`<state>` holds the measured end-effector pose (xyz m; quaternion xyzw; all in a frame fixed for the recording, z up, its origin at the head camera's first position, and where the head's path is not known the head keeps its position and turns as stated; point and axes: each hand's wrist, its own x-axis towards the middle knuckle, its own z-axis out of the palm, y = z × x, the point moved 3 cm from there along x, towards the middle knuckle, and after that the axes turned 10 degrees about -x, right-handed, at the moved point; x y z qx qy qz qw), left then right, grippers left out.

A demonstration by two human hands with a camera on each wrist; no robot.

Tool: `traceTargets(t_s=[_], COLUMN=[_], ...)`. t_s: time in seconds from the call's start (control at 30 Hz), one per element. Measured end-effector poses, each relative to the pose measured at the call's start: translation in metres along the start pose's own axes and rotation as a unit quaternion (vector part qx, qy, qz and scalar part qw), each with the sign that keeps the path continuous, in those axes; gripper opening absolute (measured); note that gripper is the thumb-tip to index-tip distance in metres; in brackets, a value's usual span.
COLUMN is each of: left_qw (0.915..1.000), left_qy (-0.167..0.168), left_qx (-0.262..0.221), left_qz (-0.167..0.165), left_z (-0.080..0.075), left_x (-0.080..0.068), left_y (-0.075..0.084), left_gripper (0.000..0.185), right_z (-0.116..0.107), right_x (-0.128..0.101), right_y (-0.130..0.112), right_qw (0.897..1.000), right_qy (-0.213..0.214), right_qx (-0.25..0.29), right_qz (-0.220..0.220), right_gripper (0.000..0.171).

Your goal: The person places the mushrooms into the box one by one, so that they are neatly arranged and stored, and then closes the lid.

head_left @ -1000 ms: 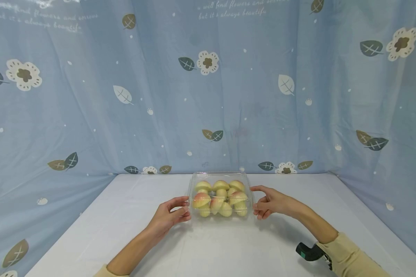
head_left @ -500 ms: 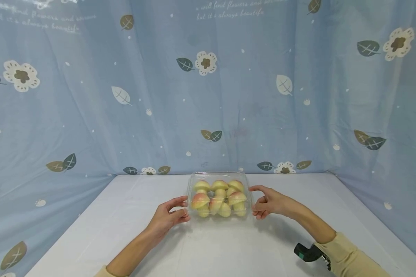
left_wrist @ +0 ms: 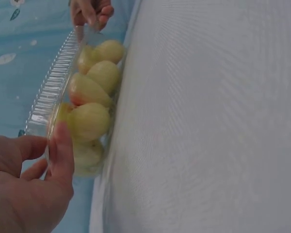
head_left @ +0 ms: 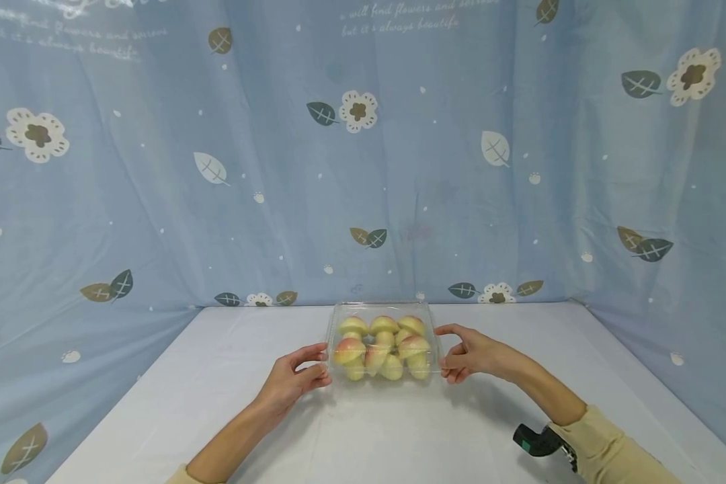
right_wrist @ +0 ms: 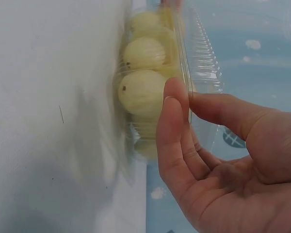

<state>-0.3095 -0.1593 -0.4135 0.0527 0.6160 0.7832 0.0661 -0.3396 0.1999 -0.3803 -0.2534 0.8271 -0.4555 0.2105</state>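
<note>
A clear plastic clamshell box with its lid down stands on the white table, filled with several yellow-green and pink fruits. My left hand holds the box's left end. In the left wrist view its thumb lies on the box wall and a finger curls behind the ribbed rim. My right hand holds the right end. In the right wrist view its fingers press the wall by a pale fruit, and one finger reaches over the lid rim.
A blue curtain printed with flowers and leaves hangs behind the table and down both sides. A black and green device is strapped at my right wrist, over a beige sleeve.
</note>
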Motion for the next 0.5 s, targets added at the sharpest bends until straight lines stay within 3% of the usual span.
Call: traceTargets(t_s=[0.17, 0.33, 0.43, 0.5], left_qw=[0.9996, 0.9935, 0.9766, 0.9489], left_qy=[-0.021, -0.048, -0.045, -0.025], left_qx=[0.018, 0.097, 0.198, 0.292], left_qz=[0.007, 0.033, 0.070, 0.117], left_z=[0.000, -0.003, -0.006, -0.009], left_x=[0.000, 0.003, 0.008, 0.011], left_y=[0.003, 0.010, 0.018, 0.025], left_gripper=[0.052, 0.054, 0.054, 0.052], right_z=[-0.001, -0.002, -0.006, -0.011], right_x=[0.001, 0.002, 0.001, 0.000], right_y=[0.000, 0.000, -0.002, -0.004], right_qw=[1.000, 1.000, 0.997, 0.991], right_qy=[-0.003, 0.010, 0.038, 0.067], right_qx=[0.000, -0.026, -0.074, -0.120], right_qz=[-0.002, 0.003, 0.008, 0.007], right_gripper=[0.077, 0.076, 0.073, 0.072])
